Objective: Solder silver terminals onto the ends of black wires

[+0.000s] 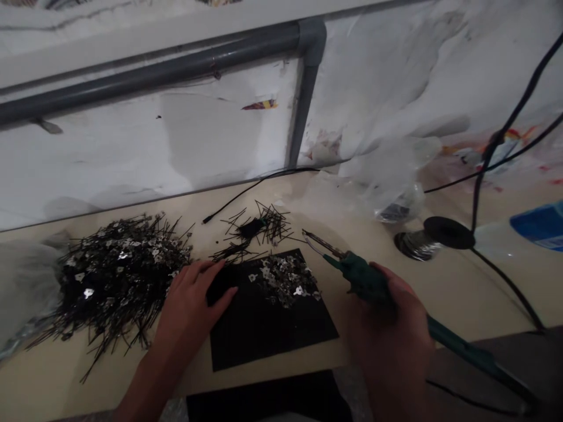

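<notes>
My right hand [389,328] is wrapped round a green soldering tool [363,275], whose metal tip points up and left above the table. My left hand [193,299] rests at the left edge of a black mat [268,334], thumb and fingers apart, with nothing visible between them. Small silver metal pieces [288,278] lie heaped on the mat's upper part. Left of my left hand is a large pile of black wires with silver pieces attached [123,264]. Loose short black wires [268,225] lie behind the mat.
A spool of wire [448,232] lies on the table [440,293] at the right, near a blue-labelled item [539,225]. Clear plastic bags sit at the back [391,181] and far left [26,287]. Black cables [484,164] hang at the right. A grey pipe [176,67] crosses the wall.
</notes>
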Tool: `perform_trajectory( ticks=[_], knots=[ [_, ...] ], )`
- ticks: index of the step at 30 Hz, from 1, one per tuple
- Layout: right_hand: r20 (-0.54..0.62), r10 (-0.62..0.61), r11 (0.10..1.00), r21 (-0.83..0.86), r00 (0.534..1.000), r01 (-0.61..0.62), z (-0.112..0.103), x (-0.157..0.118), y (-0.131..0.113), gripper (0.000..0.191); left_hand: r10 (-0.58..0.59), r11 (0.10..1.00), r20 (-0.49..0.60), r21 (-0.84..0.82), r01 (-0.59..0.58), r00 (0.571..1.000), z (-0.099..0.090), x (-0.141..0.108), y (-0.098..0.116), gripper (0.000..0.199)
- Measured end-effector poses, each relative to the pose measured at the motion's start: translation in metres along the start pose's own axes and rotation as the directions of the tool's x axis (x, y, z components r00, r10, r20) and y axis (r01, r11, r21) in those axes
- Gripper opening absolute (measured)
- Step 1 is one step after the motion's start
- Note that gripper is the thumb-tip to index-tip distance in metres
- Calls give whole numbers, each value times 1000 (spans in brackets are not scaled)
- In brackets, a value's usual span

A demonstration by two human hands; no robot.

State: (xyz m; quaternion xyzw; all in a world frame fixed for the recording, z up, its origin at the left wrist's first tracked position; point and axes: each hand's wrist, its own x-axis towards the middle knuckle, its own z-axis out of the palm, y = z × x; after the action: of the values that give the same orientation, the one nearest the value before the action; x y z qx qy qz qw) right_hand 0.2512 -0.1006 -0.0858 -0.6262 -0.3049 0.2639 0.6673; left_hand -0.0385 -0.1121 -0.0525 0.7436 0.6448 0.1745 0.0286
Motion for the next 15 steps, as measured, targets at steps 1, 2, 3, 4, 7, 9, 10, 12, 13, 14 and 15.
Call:
perform_trajectory(
  ticks=[1,2,3,4,7,9,10,12,13,14,15],
  knots=[
    [10,0,1000,-3,1000,0,0,0,0,26,7,1000,11,-8,-7,1000,0,1,-1,34],
    [23,1,1000,-10,1000,-1,0,0,0,27,13,1000,20,-18,-12,1000,-1,1,-1,31],
    [37,-1,1000,-20,999,2,0,-1,-1,28,17,1000,26,-25,-16,1000,-1,2,-2,28],
    [51,-6,999,-34,999,8,0,-1,-2,29,20,999,30,-29,-19,999,-2,3,-3,26],
    [66,-30,997,-68,997,34,1,-4,-4,28,48,998,18,-32,-47,999,-1,6,-5,26],
    [72,-51,994,-95,996,58,0,-5,-4,27,76,997,8,-31,-75,997,0,8,-6,27],
    [74,-71,990,-116,995,79,0,-5,-4,27,86,996,6,-28,-86,996,0,8,-6,29],
    [78,-111,980,-158,991,122,-2,-4,-4,26,85,996,9,-14,-85,996,-1,8,-4,32],
    [75,-127,975,-173,989,138,-2,-3,-3,26,73,997,11,-7,-73,997,-4,8,-3,34],
    [67,-135,975,-170,989,145,-3,-2,-1,26,56,998,10,-4,-56,998,-8,7,-2,34],
    [55,-135,979,-147,989,142,-3,-1,0,28,34,999,2,-4,-34,999,-13,7,-2,35]
  ],
)
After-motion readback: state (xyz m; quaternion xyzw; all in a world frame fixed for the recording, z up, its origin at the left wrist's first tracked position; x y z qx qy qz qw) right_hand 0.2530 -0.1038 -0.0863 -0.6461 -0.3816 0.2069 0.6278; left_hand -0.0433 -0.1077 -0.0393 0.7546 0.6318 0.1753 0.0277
